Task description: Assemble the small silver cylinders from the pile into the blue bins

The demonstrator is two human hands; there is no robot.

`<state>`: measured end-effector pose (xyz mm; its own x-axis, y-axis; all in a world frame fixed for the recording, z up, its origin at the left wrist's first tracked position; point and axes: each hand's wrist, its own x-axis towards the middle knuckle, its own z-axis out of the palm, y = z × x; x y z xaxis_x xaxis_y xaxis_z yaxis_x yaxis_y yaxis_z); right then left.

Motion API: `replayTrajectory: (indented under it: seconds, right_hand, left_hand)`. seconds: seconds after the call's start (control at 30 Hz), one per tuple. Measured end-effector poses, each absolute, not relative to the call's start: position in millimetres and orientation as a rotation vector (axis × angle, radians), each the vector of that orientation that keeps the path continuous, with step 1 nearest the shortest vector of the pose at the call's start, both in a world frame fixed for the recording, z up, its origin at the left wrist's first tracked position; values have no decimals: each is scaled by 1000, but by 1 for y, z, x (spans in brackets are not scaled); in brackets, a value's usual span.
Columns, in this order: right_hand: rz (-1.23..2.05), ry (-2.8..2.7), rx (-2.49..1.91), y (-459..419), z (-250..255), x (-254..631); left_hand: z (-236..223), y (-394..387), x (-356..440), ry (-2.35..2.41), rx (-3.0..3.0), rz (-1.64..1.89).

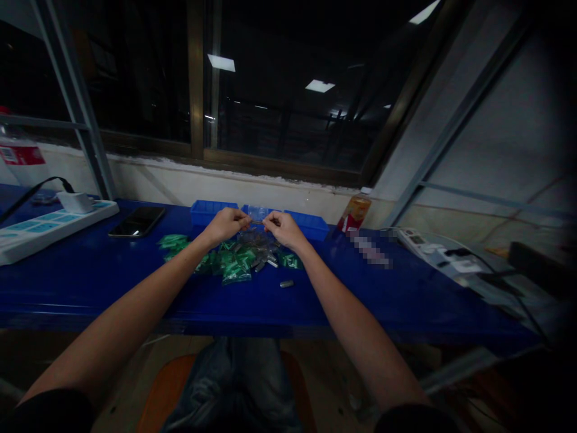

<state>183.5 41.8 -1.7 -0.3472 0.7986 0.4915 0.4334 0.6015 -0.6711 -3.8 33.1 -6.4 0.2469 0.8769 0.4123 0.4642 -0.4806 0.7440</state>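
Over the blue table (112, 282) both my hands are raised close together, fingers pinched. My left hand (226, 224) and my right hand (282, 228) grip opposite sides of a small clear plastic bag (258, 212), whose top edge is drawn straight between them. What is inside the bag is too small to make out. Beneath the hands lies a heap of small green packets (237, 264) mixed with clear bags and small metal pieces (271, 262). One short silvery metal piece (286, 284) lies apart, nearer the table's front edge.
Blue bins (311, 225) line the back behind my hands. A phone (137, 221) and a white power strip (58, 225) lie to the left. An orange drink bottle (356, 210) stands at the back right, with another power strip (433, 252) beyond it.
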Motion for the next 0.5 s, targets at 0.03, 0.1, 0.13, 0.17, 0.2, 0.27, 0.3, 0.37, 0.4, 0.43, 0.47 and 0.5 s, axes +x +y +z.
replayTrajectory:
  seconds: [0.03, 0.1, 0.13, 0.17, 0.2, 0.27, 0.3, 0.37, 0.4, 0.43, 0.47, 0.5]
  right_hand:
    - [543, -1992, -980, 42, -1, 184]
    - [540, -2000, -987, 40, 0, 183]
    - [546, -2001, -990, 39, 1, 183]
    - [554, -1998, -992, 39, 1, 182]
    - [566, -1991, -994, 38, 1, 182]
    - [593, -1972, -997, 38, 1, 181]
    - [603, -1963, -1000, 38, 1, 181]
    - [601, -1953, -1005, 39, 1, 181]
    - [589, -1952, -1009, 39, 0, 182]
    - [571, -1952, -1011, 39, 0, 182]
    - [552, -1953, -1013, 39, 1, 183]
    - [536, -1952, -1013, 39, 1, 183]
  left_hand:
    - [-6, 33, -4, 1219, 2037, 1138]
    - [-6, 33, -3, 1207, 2024, 1134]
    - [-7, 33, -3, 1203, 2024, 1138]
    - [-7, 33, -3, 1203, 2025, 1144]
    - [-7, 33, -3, 1206, 2027, 1150]
    - [-7, 34, -3, 1213, 2027, 1163]
    - [-7, 34, -3, 1216, 2027, 1169]
    - [-7, 33, -3, 1222, 2032, 1177]
    - [-6, 33, -4, 1227, 2037, 1177]
    - [-6, 32, -4, 1233, 2045, 1176]
    - [-6, 32, -4, 1235, 2055, 1175]
    - [-6, 32, -4, 1234, 2065, 1174]
